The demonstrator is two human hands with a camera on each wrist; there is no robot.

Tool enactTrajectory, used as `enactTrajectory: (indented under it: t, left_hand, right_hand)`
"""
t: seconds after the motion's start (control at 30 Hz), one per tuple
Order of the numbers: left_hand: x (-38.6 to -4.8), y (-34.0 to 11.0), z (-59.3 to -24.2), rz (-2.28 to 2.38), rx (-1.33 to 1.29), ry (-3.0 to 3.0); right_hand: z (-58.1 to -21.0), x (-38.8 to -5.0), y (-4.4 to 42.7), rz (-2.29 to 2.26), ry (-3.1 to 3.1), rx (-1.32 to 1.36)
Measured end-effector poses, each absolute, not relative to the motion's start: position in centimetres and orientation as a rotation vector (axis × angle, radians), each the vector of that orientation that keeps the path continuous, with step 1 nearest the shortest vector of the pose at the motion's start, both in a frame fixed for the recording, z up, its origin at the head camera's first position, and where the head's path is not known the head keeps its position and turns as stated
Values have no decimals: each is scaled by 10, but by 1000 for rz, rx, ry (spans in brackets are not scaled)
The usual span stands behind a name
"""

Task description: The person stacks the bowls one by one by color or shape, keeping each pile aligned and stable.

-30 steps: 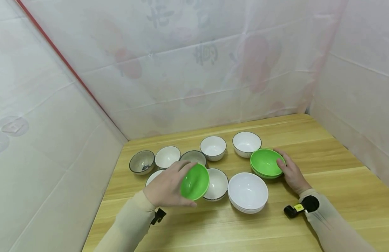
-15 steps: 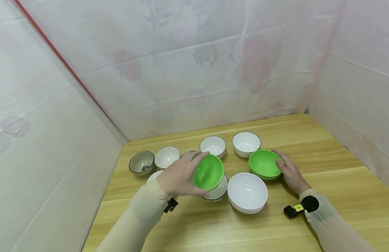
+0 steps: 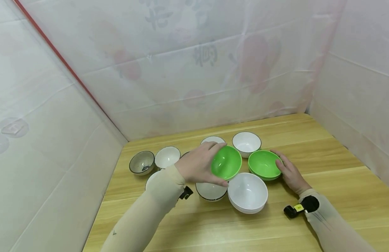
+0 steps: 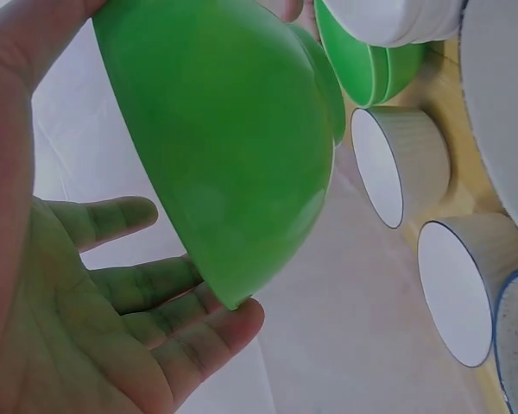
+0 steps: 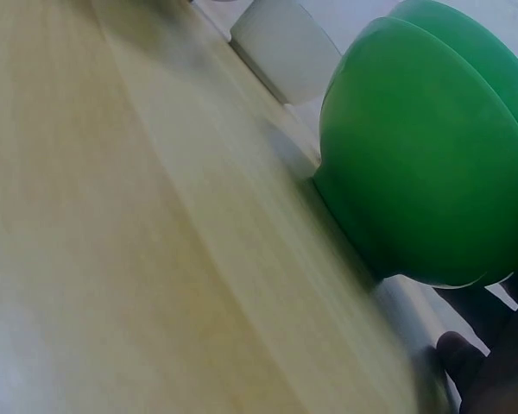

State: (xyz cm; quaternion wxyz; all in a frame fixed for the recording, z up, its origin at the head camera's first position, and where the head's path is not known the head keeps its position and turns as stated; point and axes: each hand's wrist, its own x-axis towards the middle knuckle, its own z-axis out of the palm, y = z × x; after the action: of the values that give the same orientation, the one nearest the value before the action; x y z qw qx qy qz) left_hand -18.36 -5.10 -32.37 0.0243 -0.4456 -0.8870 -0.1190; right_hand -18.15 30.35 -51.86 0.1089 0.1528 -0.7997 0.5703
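My left hand (image 3: 199,162) holds a green bowl (image 3: 227,162) by its rim, tilted and raised above the table. In the left wrist view the thumb and fingertips grip opposite parts of that bowl's rim. To its right stands a stack of green bowls (image 3: 264,164), one nested in another. My right hand (image 3: 290,173) grips the stack's right edge, thumb over the rim and fingers outside. A stack of white bowls (image 3: 248,192) sits in front, just below the lifted bowl. In the right wrist view the green stack (image 5: 423,155) rests on the table, the hand dark at the corner.
White bowls with dark rims (image 3: 246,142) stand behind the green stack and further left. A grey bowl (image 3: 142,163) is at the far left beside a white bowl (image 3: 167,157). Another dark-rimmed bowl (image 3: 211,191) lies under my left hand. Cloth walls (image 3: 194,87) enclose the wooden table (image 3: 194,227).
My left hand has carried the green bowl rightward and slightly away, toward the green stack. The green stack has shifted slightly left under my right hand.
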Motion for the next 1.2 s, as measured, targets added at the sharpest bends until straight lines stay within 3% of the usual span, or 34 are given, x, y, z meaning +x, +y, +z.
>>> enactTrajectory:
  t: [1.2]
  left_hand:
    - [-230,41,-342,-155,-1256,-2971]
  right_hand:
    - [-519,-187,326,1902,-2613,574]
